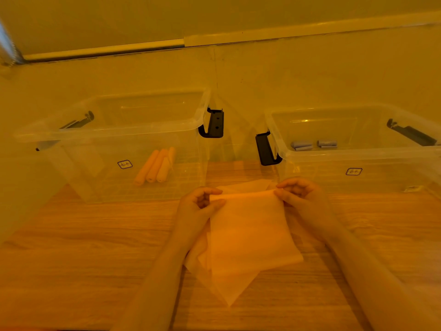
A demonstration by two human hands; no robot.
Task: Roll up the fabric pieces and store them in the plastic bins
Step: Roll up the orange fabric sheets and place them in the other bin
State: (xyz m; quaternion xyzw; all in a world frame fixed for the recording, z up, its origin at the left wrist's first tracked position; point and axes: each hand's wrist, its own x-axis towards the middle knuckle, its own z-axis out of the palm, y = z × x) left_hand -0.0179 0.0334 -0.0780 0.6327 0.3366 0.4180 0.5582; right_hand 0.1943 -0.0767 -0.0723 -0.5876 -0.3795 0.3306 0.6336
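Observation:
An orange fabric piece (248, 230) lies on the wooden table (83, 247) on top of other pale fabric pieces (229, 285). My left hand (198, 206) pinches its far left corner, and my right hand (300, 197) pinches its far right corner, with the far edge lifted a little. The left clear plastic bin (107, 130) holds three orange fabric rolls (155, 167). Two blue-grey fabric rolls (313, 145) lie in the right clear bin (358, 154).
Both bins stand at the back of the table, each with black latch handles (214, 125) and a small label (125, 164). A gap separates the two bins. A pale wall rises behind them.

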